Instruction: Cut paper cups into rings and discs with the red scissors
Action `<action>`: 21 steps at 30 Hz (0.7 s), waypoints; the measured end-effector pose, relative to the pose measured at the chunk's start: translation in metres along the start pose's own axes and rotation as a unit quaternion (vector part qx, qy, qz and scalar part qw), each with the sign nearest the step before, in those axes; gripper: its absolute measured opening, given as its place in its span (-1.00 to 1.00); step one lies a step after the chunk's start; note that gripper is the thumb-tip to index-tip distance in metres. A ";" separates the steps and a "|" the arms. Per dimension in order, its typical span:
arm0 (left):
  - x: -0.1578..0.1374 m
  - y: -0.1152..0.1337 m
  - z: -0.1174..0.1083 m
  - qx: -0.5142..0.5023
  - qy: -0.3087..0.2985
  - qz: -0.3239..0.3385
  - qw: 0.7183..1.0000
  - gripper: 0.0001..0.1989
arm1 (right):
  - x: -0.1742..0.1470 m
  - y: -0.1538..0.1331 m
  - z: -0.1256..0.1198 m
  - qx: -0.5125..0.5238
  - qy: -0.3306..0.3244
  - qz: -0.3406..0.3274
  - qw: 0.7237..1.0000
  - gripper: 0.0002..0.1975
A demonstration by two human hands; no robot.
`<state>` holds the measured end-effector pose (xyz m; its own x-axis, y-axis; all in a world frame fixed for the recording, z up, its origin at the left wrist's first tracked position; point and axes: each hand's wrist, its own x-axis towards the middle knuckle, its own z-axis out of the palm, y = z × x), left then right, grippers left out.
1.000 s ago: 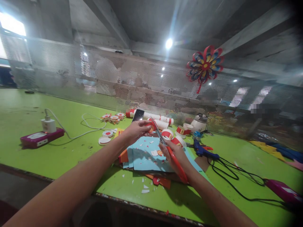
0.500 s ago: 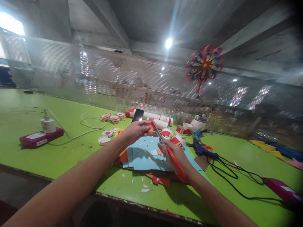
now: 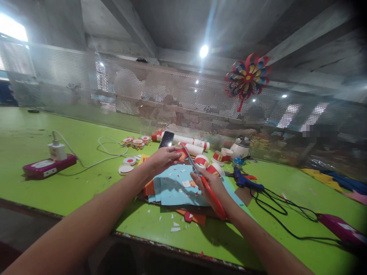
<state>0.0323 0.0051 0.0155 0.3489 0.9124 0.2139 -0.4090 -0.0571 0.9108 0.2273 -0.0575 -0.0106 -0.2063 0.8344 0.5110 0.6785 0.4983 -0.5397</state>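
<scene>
My left hand [image 3: 164, 158] pinches a small red paper piece [image 3: 182, 154] with a gold-coloured pattern. In my right hand [image 3: 213, 185] is a pair of scissors [image 3: 212, 196] with red handles, its blades pointing up and away beside the red piece. Whether the blades touch the paper I cannot tell. Beneath both hands lies a stack of light blue paper sheets [image 3: 169, 191], strewn with white and red scraps. A white paper scrap [image 3: 186, 184] lies on the sheets. Red and white paper cups [image 3: 202, 162] stand just beyond my right hand.
A phone [image 3: 166, 139] leans near stacked cups [image 3: 185, 140]. At right are a blue glue gun [image 3: 243, 180] with black cable and a purple power strip [image 3: 341, 229]. Another power strip [image 3: 50, 167] holds a white charger at left. A perforated screen [image 3: 123, 99] stands behind the green table [image 3: 94, 183].
Almost nothing differs. Both hands, the red paper piece and the scissors keep nearly the same place, and the whole view has shifted very slightly.
</scene>
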 end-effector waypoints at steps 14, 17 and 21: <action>0.004 -0.004 -0.006 0.009 0.016 -0.029 0.999 -0.91 | 0.000 0.000 0.001 0.013 -0.024 0.014 1.000 -0.54; 0.004 -0.005 -0.006 0.013 0.025 -0.045 0.999 -0.92 | 0.001 0.000 0.001 0.024 -0.037 0.025 0.999 -0.56; 0.005 -0.004 -0.006 0.010 0.050 -0.060 0.997 -0.90 | 0.001 0.001 0.000 0.042 -0.056 0.042 0.997 -0.58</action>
<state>0.0305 0.0128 0.0104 0.3084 0.9489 0.0669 -0.3519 0.0485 0.9348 0.2276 -0.0559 -0.0104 -0.2320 0.8929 0.3858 0.6368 0.4392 -0.6337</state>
